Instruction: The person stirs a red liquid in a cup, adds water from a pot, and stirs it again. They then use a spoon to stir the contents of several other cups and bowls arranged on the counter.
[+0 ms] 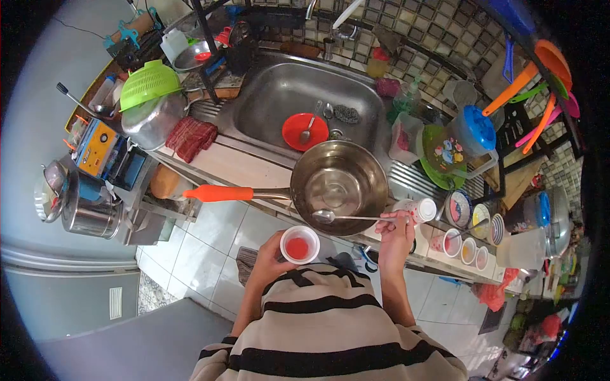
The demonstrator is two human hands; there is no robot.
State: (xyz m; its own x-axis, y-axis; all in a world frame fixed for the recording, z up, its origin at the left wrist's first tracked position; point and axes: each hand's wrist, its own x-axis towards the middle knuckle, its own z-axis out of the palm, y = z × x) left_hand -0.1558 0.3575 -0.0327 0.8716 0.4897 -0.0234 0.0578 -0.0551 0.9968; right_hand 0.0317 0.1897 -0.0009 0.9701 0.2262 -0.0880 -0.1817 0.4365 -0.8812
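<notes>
A white cup [300,244] with red contents is held in my left hand [269,257], fingers wrapped round its side. My right hand [396,236] pinches the handle of a metal spoon [324,216], whose bowl is over the near rim of a steel pan [340,184]. The pan has an orange handle [219,193] pointing left and sits at the front edge of the sink. What lies in the spoon is too small to tell. Just beyond my right hand is a stack of white cups [424,210] lying on its side.
Behind the pan, the sink [267,82] holds a red plate [295,130] with a spoon. Small cups [469,250] and bowls [457,208] stand at the right, near a blue-lidded jug [470,136]. On the left are a green colander [150,82], a pot and a red cloth [190,138].
</notes>
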